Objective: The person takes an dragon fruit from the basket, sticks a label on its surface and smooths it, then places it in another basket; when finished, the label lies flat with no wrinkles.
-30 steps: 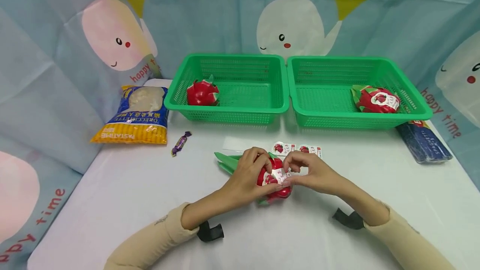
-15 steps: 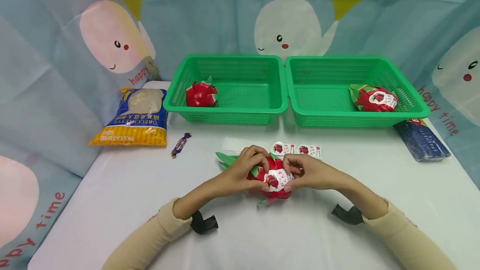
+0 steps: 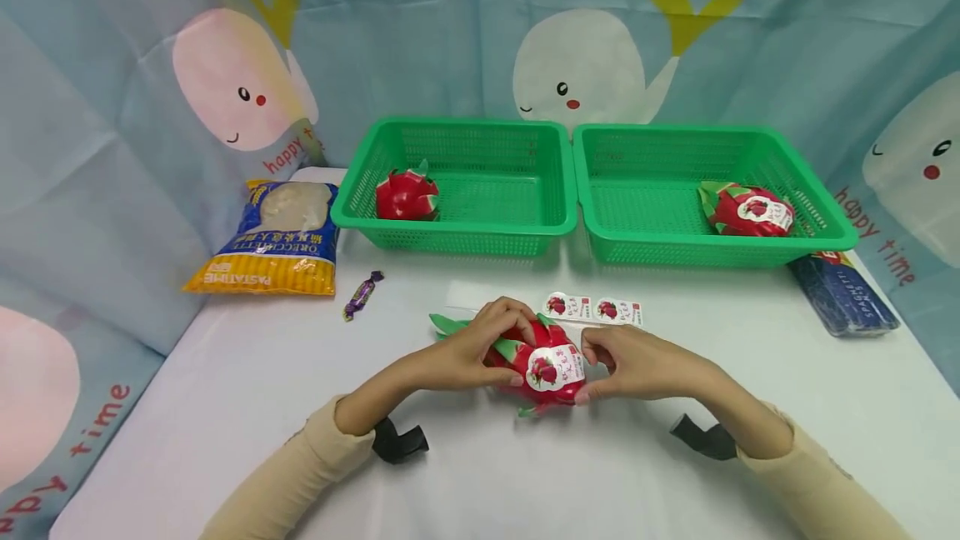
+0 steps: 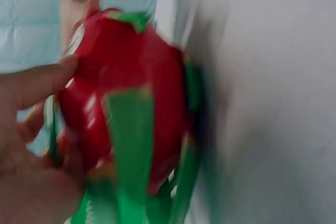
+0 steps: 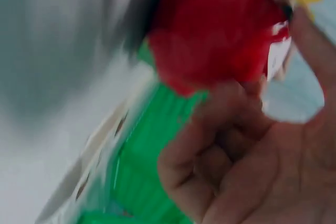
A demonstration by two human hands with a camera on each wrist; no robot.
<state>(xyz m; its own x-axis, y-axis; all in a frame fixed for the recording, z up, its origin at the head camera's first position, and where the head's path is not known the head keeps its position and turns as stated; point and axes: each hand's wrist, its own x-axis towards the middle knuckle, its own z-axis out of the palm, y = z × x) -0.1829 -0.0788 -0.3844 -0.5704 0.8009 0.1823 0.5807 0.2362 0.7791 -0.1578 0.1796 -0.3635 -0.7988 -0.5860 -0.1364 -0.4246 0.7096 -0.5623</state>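
From the dragon fruit (image 3: pixel 551 336) on the tabletop (image 3: pixel 525 473), a pasta bag (image 3: pixel 273 252) lay at ten o'clock, a candy (image 3: pixel 363 296) beside it; at eleven stood a green basket (image 3: pixel 465 231). The left hand (image 3: pixel 467 357) gripped the dragon fruit between thumb and bent fingers. Stickers (image 3: pixel 594 308) lay past one. At three, the right hand (image 3: pixel 652 363) had thumb and bent fingers well parted by the fruit's end; whether it gripped, I couldn't tell.

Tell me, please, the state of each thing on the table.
Middle dragon fruit, labelled, gripped by left hand
Left basket, holding one dragon fruit
Right basket, holding one labelled dragon fruit
Two stickers, unapplied
Candy, wrapped
Orecchiette bag, filled
Spaghetti pack, lying flat, partly hidden
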